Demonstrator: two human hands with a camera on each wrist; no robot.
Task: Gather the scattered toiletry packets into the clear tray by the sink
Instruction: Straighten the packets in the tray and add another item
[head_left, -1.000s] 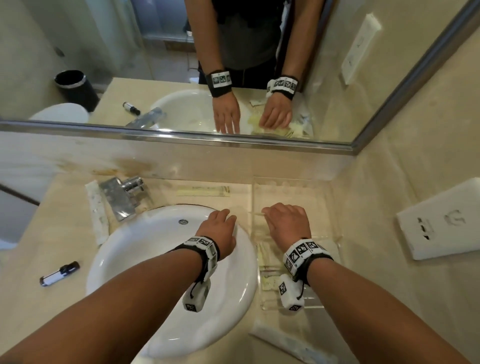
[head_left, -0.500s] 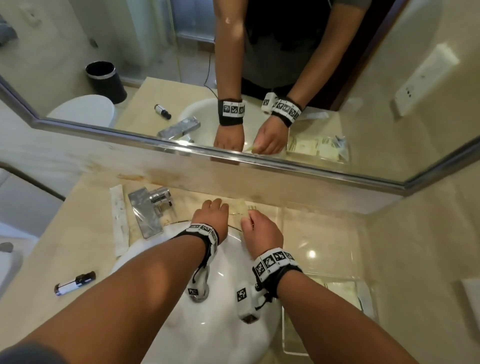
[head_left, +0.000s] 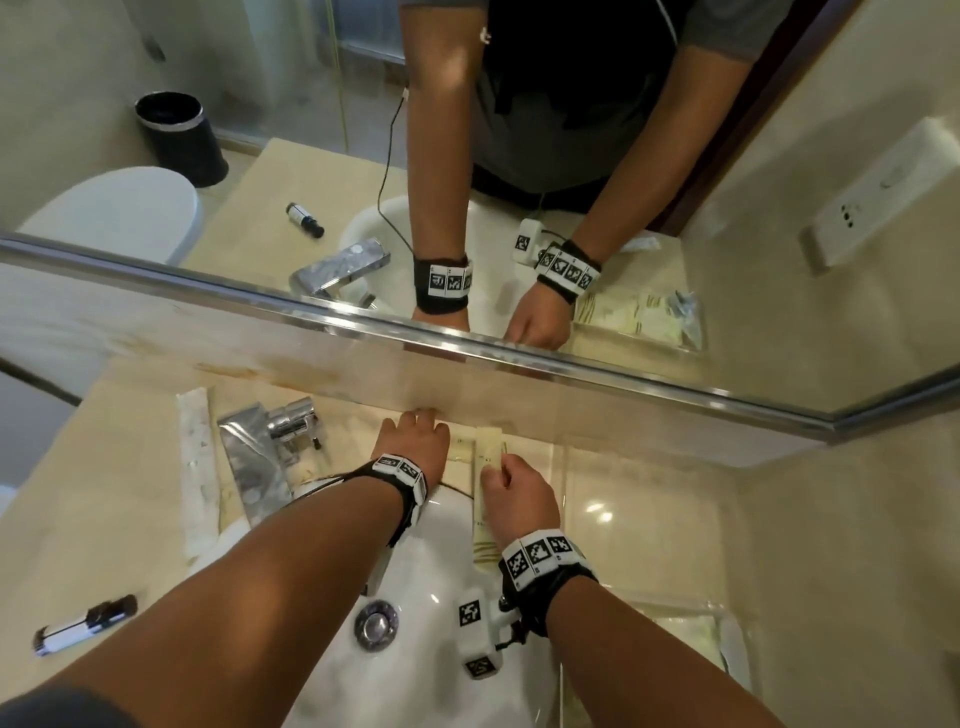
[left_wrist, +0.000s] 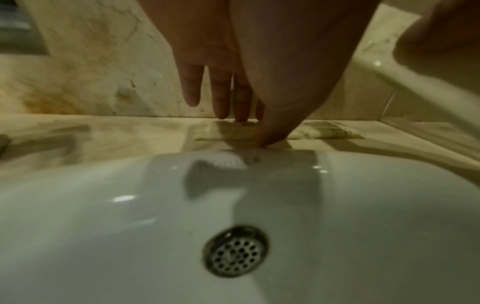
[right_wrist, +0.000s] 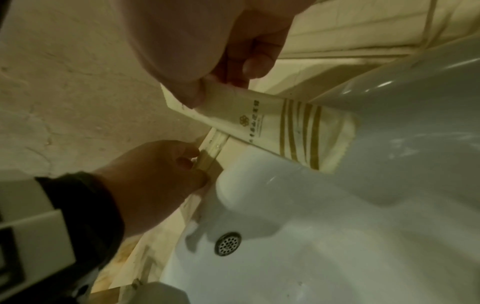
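Between the right hand (head_left: 519, 493) thumb and fingers (right_wrist: 255, 61), a striped toiletry packet (right_wrist: 293, 131) is pinched over the sink (head_left: 431, 582) rim, apparently bound for the clear tray (head_left: 737, 654) further right. Left hand (head_left: 415, 441) fingers (left_wrist: 221, 92), straight, touch a second packet (left_wrist: 324, 131) on the desk (head_left: 104, 493).

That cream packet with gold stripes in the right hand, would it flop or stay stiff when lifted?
The striped packet probably stays fairly stiff: pinched at one end by the right hand, it juts out straight over the sink. It looks thin and flat, so likely light.
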